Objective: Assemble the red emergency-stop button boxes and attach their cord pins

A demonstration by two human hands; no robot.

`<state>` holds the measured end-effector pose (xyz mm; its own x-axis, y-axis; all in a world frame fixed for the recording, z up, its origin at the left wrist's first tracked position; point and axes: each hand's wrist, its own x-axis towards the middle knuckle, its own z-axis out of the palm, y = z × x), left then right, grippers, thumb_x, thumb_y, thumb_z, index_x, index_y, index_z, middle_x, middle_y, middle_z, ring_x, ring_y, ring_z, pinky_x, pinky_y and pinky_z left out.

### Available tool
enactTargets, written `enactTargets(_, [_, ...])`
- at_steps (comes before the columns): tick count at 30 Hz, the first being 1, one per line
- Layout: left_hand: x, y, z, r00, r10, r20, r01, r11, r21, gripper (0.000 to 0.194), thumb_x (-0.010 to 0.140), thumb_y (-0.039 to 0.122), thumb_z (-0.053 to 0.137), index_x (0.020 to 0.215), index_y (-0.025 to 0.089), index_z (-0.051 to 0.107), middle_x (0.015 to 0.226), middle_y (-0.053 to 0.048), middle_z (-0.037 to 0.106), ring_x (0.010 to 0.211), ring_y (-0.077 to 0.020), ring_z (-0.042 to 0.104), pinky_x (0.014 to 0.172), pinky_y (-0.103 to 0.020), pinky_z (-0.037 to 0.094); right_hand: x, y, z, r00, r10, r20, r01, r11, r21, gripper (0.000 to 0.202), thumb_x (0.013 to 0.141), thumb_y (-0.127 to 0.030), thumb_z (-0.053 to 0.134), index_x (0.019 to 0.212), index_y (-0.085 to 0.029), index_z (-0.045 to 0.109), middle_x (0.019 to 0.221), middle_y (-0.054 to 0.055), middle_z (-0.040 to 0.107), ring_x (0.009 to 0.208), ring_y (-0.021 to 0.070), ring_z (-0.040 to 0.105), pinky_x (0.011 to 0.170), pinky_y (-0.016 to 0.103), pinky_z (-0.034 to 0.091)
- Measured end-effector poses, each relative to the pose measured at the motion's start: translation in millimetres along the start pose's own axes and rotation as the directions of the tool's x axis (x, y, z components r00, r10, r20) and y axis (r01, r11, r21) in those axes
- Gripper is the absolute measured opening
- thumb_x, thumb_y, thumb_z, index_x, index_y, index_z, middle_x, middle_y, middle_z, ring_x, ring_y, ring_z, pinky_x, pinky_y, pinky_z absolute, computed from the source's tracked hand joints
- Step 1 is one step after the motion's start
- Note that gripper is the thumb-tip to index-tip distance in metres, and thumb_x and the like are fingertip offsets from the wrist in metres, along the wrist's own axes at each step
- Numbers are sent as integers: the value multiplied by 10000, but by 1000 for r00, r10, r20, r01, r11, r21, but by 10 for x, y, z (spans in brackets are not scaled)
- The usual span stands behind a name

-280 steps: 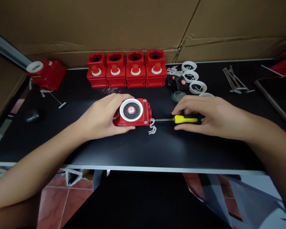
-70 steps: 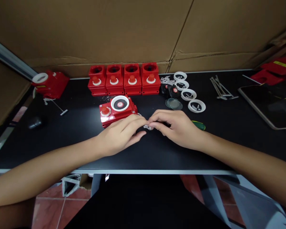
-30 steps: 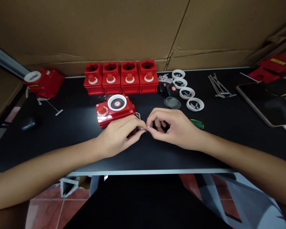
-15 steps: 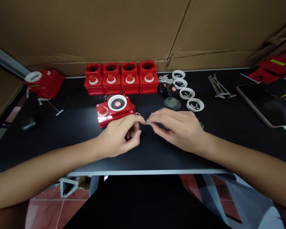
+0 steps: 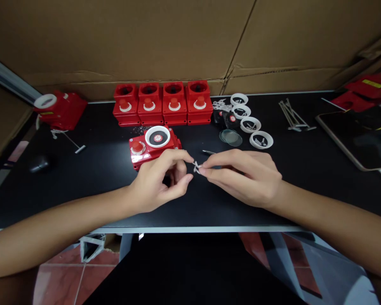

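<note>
A small white cord (image 5: 197, 167) is pinched between the thumb and forefinger of my right hand (image 5: 246, 176). My left hand (image 5: 163, 180) has its thumb and forefinger apart, the forefinger tip touching the cord's left side; its other fingers are curled. Just behind my left hand lies a red box (image 5: 139, 159) with a red knob and a white ring (image 5: 157, 137) around a dark disc. A thin metal tool (image 5: 208, 151) lies partly hidden behind my right hand.
Four red housings (image 5: 174, 103) stand at the back. Right of them are white rings with screws (image 5: 261, 140), glass discs (image 5: 230, 137) and metal rods (image 5: 294, 116). Another red unit (image 5: 63, 112) and a small hammer (image 5: 80, 149) lie left, a phone (image 5: 357, 140) right.
My right hand has shifted slightly right and down, and more of the white cord shows between my hands. The thumb of my left hand is a little further right. The metal tool shows more.
</note>
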<state>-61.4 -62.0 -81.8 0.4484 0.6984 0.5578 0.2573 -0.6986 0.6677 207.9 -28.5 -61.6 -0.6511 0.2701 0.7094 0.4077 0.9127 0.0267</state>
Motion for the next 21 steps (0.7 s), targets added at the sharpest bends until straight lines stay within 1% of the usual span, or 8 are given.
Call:
enactTargets(2, [-3,-4,-9,999,25,24,-25,1000,9,400,1145,142,692,1525,212,587,910,51,695,707,-85,696,698,-160,631,2,-7,-13,1000,-15,11,15,1000,-8,55,1020,-177,797,1066,-206,809,1094,-21,839,858,33,711,788,184,564])
enactTargets(4, [3,-9,-24,997,37,72,-40,998,50,405,1160,139,675,1553,210,611,933,35,718,728,-91,704,719,-173,638,8,-10,-23,999,-32,11,32,999,-2,63,1025,-169,795,1076,-205,791,1093,-30,843,864,30,735,802,180,573])
enactTargets(6, [14,-12,-38,994,40,102,-50,994,98,300,1170,151,676,1466,198,674,937,21,733,744,-99,712,730,-186,632,13,-13,-29,999,-45,-3,45,999,17,105,1018,-143,796,1104,-192,762,1099,-28,843,869,27,748,800,181,574])
enactTargets(8, [25,-12,-46,994,35,104,-48,990,130,160,1167,162,692,1324,186,714,920,18,732,735,-100,711,716,-189,610,13,-18,-34,999,-47,-14,48,998,34,178,999,-120,811,1148,-179,733,1108,-19,839,866,30,746,793,192,576])
enactTargets(11, [33,-8,-46,995,25,97,-39,988,147,22,1169,171,695,1163,186,710,874,30,710,707,-99,695,687,-192,575,1,-26,-39,999,-42,-11,43,998,49,260,972,-113,841,1187,-174,709,1134,-5,831,912,46,759,826,203,608])
enactTargets(14, [34,-7,-41,994,25,104,-40,988,149,72,1179,179,680,1111,188,704,858,27,704,702,-105,682,684,-204,565,-14,-26,-46,1000,-25,-14,25,999,48,277,950,-105,862,1174,-167,712,1149,10,825,984,62,779,876,207,638])
enactTargets(18, [39,-5,-45,990,30,135,-47,991,128,136,1168,171,674,1034,187,690,861,12,713,702,-112,674,674,-214,567,-5,-12,-70,999,-19,-31,19,999,25,265,944,-95,865,1152,-156,713,1140,22,824,987,62,775,897,203,641])
enactTargets(21, [39,9,-54,989,22,144,-36,995,95,70,1173,202,674,1140,173,729,878,10,710,693,-110,680,661,-207,586,21,-16,-94,999,-33,-17,34,999,25,234,960,-96,847,1156,-147,731,1145,27,834,968,61,765,859,211,616])
